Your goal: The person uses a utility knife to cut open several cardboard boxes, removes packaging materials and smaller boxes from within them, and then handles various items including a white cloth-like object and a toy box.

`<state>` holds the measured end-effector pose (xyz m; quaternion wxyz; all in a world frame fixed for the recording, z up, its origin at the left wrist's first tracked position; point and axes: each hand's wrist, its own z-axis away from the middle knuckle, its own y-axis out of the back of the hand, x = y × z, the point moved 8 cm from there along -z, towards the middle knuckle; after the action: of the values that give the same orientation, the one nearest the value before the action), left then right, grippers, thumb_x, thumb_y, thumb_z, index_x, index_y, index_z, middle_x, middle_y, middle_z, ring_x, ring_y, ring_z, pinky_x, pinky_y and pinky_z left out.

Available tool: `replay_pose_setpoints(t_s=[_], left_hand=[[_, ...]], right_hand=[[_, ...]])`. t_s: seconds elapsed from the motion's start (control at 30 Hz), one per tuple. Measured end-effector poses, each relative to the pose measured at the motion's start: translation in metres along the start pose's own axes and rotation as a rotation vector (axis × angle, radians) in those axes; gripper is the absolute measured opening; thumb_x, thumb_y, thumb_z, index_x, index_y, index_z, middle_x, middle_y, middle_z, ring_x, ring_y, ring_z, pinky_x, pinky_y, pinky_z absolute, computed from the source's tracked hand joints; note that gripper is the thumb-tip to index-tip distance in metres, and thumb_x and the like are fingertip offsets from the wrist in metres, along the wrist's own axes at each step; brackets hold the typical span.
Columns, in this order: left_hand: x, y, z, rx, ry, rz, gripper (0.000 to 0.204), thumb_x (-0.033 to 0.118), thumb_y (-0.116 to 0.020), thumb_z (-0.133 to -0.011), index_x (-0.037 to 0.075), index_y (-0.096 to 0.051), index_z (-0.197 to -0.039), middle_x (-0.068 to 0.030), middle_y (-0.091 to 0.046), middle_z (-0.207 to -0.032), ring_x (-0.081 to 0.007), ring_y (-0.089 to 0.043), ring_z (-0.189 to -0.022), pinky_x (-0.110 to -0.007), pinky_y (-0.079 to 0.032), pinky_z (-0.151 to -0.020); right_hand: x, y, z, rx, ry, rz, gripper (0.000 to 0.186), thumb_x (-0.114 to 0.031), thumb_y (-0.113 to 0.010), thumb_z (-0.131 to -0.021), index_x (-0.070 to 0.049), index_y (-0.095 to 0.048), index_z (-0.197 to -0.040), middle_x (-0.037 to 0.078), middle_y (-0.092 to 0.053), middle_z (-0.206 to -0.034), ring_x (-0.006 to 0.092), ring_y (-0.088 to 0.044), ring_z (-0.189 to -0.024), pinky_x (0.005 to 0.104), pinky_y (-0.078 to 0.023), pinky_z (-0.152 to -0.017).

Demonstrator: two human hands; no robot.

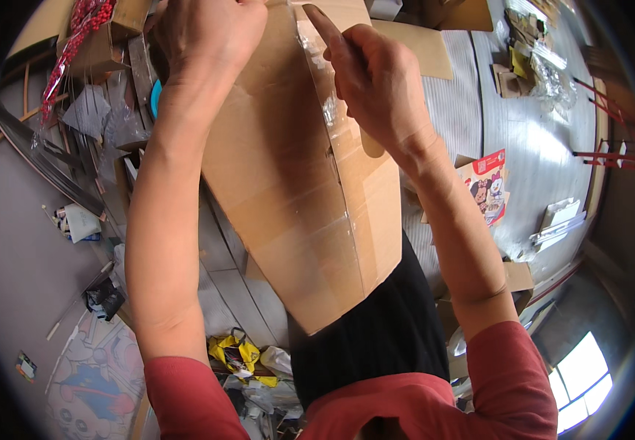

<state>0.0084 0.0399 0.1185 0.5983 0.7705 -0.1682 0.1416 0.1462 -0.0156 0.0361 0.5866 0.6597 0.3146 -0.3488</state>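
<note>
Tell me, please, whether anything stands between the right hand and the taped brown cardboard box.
A tan, round-ended piece, perhaps a handle, shows beneath the right hand, over the taped brown cardboard box; nothing else visible stands between them.

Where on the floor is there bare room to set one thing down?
On the right, the shiny grey floor shows bare between the clear plastic scraps, the printed red card and the red bars. Crowded: left of the cardboard box, with a dark strip and a plastic sheet; also around the yellow bag.
</note>
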Motion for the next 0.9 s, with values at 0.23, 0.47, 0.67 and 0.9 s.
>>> replay_pose_setpoints(t_s=[0.23,0.47,0.67,0.9], left_hand=[[-0.033,-0.006,0.000,0.031,-0.053,0.119,0.016,0.013,-0.073,-0.066,0.003,-0.060,-0.064,-0.0142,-0.062,-0.069,-0.0287,-0.061,-0.067,-0.037,-0.046,-0.061],[-0.033,-0.005,0.008,0.034,-0.044,0.148,0.018,0.016,-0.073,-0.067,0.003,-0.060,-0.064,-0.0166,-0.061,-0.068,-0.0312,-0.060,-0.065,-0.038,-0.046,-0.060],[-0.026,-0.004,0.010,0.141,-0.132,0.173,0.017,0.014,-0.069,-0.067,0.003,-0.058,-0.061,-0.0171,-0.060,-0.066,-0.0328,-0.059,-0.064,-0.039,-0.046,-0.060],[-0.033,-0.017,0.011,0.116,-0.104,0.169,0.019,0.016,-0.070,-0.068,0.004,-0.058,-0.060,-0.0166,-0.061,-0.068,-0.0324,-0.060,-0.067,-0.040,-0.046,-0.061]], right_hand=[[-0.026,-0.020,-0.014,-0.051,0.126,0.173,0.027,-0.018,-0.052,-0.081,0.000,-0.056,-0.061,0.018,-0.057,-0.061,0.0371,-0.056,-0.058,0.0424,-0.047,-0.055],[-0.041,-0.026,-0.012,-0.243,-0.023,0.391,0.028,-0.018,-0.048,-0.082,0.001,-0.061,-0.067,0.020,-0.061,-0.066,0.0373,-0.060,-0.063,0.0413,-0.049,-0.059],[-0.027,-0.052,-0.004,-0.520,0.249,0.731,0.021,-0.015,-0.048,-0.076,0.001,-0.062,-0.073,0.021,-0.063,-0.076,0.0372,-0.062,-0.072,0.0422,-0.050,-0.064],[-0.007,-0.056,0.072,-0.719,0.126,0.606,0.015,-0.010,-0.047,-0.074,0.000,-0.058,-0.069,0.020,-0.060,-0.068,0.0330,-0.062,-0.066,0.0401,-0.050,-0.057]])
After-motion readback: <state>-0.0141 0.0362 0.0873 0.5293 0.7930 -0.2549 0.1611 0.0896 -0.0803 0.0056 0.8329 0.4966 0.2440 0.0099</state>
